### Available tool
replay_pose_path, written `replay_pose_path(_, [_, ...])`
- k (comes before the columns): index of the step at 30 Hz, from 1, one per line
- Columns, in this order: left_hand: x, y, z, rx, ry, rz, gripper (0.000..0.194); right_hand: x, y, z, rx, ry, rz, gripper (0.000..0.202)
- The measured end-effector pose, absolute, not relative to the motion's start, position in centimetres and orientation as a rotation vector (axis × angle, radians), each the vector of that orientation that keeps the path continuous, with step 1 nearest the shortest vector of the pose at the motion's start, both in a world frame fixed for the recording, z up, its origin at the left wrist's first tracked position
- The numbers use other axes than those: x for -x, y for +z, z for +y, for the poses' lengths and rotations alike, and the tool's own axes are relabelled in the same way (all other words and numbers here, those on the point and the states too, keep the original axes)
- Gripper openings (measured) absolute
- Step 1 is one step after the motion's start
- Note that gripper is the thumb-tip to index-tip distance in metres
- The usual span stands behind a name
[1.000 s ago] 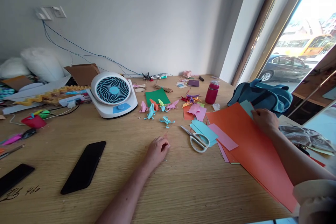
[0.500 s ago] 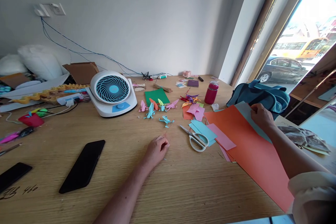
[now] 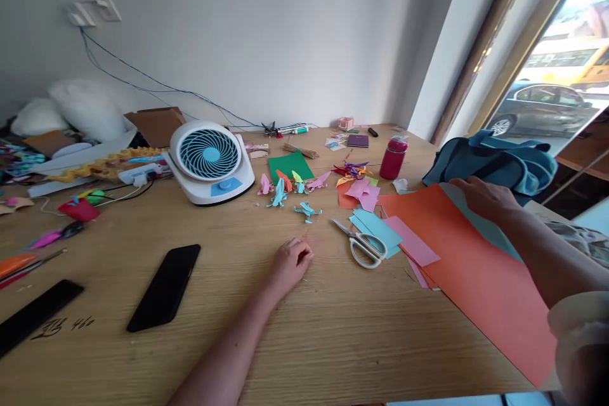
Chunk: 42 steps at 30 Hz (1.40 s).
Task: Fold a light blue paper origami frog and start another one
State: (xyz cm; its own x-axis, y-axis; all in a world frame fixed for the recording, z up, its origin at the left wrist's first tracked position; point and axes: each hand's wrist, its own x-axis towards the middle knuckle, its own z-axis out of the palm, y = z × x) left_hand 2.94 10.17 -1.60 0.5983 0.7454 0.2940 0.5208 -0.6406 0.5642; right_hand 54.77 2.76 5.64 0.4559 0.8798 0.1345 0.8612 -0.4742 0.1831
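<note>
R hand point(image 3: 488, 200) on blue sheet point(image 3: 486, 232), L hand point(image 3: 292, 260) curled on table point(image 3: 328, 336)

Nearest, L side: 2 black phones point(image 3: 164, 288) lie flat, handwriting point(image 3: 61, 326) btwn them. L hand rests approx. mid-table, fingers curled in to a loose fist; nothing shows in it. Just R of it, scissors point(image 3: 354, 236), handles partly over small blue papers point(image 3: 378, 230); pink strip point(image 3: 413, 242) touches those.

R side: big orange sheet point(image 3: 490, 295), slanted. Blue sheet is on top of it, under R hand & forearm. R hand is palm-down at its far end, fingers bent; can't tell if they pinch the sheet or just rest on it.

Beyond L hand: folded figures point(image 3: 307, 210), most grouped nr green sheet point(image 3: 291, 165). Bag point(image 3: 490, 162) just behind R hand. Bottle point(image 3: 394, 158) L of bag, upright; white/blue fan point(image 3: 209, 155) far L, well apart from both hands.
</note>
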Motion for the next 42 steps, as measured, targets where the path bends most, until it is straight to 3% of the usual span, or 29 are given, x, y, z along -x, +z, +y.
replay_pose_path(12, [-3.0, -1.5, 9.9, -2.392, 0.754, 1.02, 0.011, -54.8, 4.4, 4.1, -2.721, 0.416, 1.309, 0.025])
replay_pose_path(18, [-3.0, -1.4, 9.8, -2.4, 0.747, 1.028, 0.011, -54.1, 4.6, 3.9, -2.825, 0.704, 1.328, 0.028])
replay_pose_path(24, [-3.0, -1.4, 9.8, -2.393, 0.729, 1.03, 0.01, -54.0, 6.6, 4.0, -2.989, 0.391, 1.248, 0.041])
replay_pose_path(33, [-3.0, -1.4, 9.8, -2.402, 0.745, 1.014, 0.01, -53.3, 8.8, 4.4, -3.168, 0.329, 1.076, 0.038])
replay_pose_path(42, [-2.9, -1.6, 9.8, -2.408, 0.755, 1.007, 0.01, -53.8, 10.2, 4.5, -3.252, 0.479, 0.979, 0.035])
